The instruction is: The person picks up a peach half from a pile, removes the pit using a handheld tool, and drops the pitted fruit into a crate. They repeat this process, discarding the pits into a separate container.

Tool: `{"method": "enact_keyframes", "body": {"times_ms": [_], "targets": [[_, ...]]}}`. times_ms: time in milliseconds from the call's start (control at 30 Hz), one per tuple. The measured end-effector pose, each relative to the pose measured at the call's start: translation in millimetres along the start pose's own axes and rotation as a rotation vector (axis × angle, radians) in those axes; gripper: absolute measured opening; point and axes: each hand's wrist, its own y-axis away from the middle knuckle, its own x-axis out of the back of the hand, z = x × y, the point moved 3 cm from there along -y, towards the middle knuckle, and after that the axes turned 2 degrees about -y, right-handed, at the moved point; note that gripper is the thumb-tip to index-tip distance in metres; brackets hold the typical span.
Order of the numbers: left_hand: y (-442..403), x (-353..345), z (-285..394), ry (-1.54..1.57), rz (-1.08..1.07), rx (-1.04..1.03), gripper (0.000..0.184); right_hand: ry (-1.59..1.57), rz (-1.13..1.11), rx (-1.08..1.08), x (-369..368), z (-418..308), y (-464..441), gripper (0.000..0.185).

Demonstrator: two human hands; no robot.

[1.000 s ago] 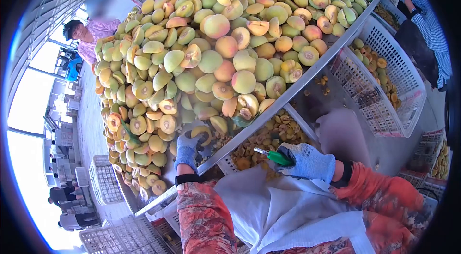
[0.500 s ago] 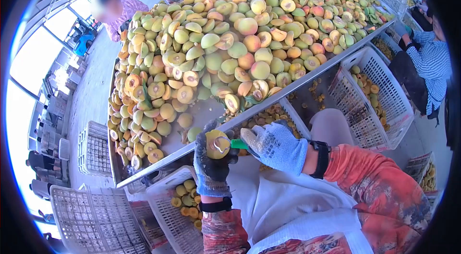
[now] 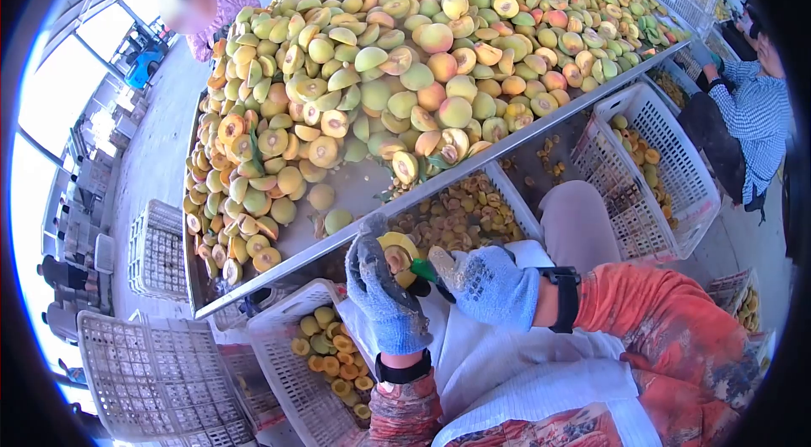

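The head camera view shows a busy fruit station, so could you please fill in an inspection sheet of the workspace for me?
Surface: metal table, heaped with whole and halved fruit; some metal shows near the front edge.
Job's things: cut fruit and green-handled tool, close together; tool tip not clear.
Clutter: small fruit pieces scattered beyond the table's front edge.
Hands: left hand, gloved, holds the cut fruit; right hand, gloved, grips the tool.
Cables: nothing seen.
Surroundings: white crate with fruit by the left arm; a person in pink across the table; another in checked sleeves at right.
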Motion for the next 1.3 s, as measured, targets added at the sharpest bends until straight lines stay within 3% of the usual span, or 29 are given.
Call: {"method": "enact_keyframes", "body": {"times_ms": [67,133,200,233,267,333,367,467,500,600,633,667,733,800,867,900,933,1000,1033,1067,1133,1167,1200,1267,1300], "targets": [[5,-7,11,0.027,0.128,-0.223,0.041,-0.181,0.103,-0.034,-4,-5,2,0.050],[5,-6,13,0.056,0.119,-0.208,0.040,-0.154,0.111,-0.060,-8,-5,3,0.048],[-5,5,-1,0.241,-0.087,0.166,0.037,-0.092,0.013,-0.003,-4,20,1,0.047],[-10,9,-1,-0.224,-0.257,-0.103,0.034,-0.016,-0.086,0.061,-3,28,0,0.046],[-9,10,-5,-0.224,-0.261,-0.106,0.034,-0.014,-0.082,0.058,-3,22,-1,0.046],[0,-8,13,0.542,-0.073,0.304,0.036,-0.320,0.121,-0.197,-4,1,7,0.040],[0,-14,12,0.658,-0.163,0.217,0.041,-0.358,0.286,-0.079,-41,-4,19,0.036],[0,-25,23,0.680,-0.229,0.129,0.045,-0.323,0.312,-0.025,-37,0,16,0.034],[-3,-26,29,0.635,-0.263,0.186,0.046,-0.336,0.163,-0.123,-41,16,17,0.033],[-14,-24,28,0.496,-0.398,0.248,0.040,-0.345,0.070,-0.182,-50,30,15,0.037],[-11,-23,31,0.225,-0.320,-0.034,0.033,-0.191,-0.105,-0.180,-14,16,7,0.039],[-9,-28,30,0.228,-0.328,-0.035,0.033,-0.187,-0.100,-0.185,-33,9,10,0.039],[-6,-32,34,0.463,-0.230,-0.203,0.030,-0.324,0.421,-0.093,-60,-8,18,0.041],[-3,-29,32,0.490,-0.209,-0.154,0.033,-0.434,0.412,-0.178,-35,-5,20,0.041],[-12,-33,27,0.499,-0.312,0.151,0.036,-0.384,0.094,-0.245,7,19,3,0.037],[-10,-29,32,0.304,-0.309,0.164,0.038,-0.254,0.068,-0.185,11,26,2,0.032],[-10,-28,28,0.301,-0.312,0.164,0.038,-0.255,0.071,-0.187,12,24,1,0.032],[-11,-22,16,0.035,-0.125,0.009,0.040,-0.450,-0.029,-0.211,11,16,-4,0.031],[-5,-21,16,0.030,-0.037,-0.108,0.035,-0.744,0.105,-0.175,15,12,-6,0.030],[-4,-20,9,0.025,-0.040,-0.103,0.035,-0.749,0.105,-0.181,20,12,-5,0.030],[-3,-24,12,-0.167,-0.016,-0.508,0.034,-1.662,-0.484,-0.497,22,8,0,0.026],[0,-25,10,-0.073,-0.056,-0.436,0.034,-1.914,-0.485,-0.521,18,7,2,0.025],[-4,-22,3,-0.074,-0.057,-0.436,0.034,-1.914,-0.484,-0.522,15,9,3,0.025],[-9,-20,-10,-0.502,-0.118,-0.794,0.043,-1.932,-0.571,-0.568,10,17,7,0.024],[-8,-24,-8,-0.264,-0.122,-0.472,0.043,-2.004,-0.611,-0.591,10,22,9,0.023]]}}
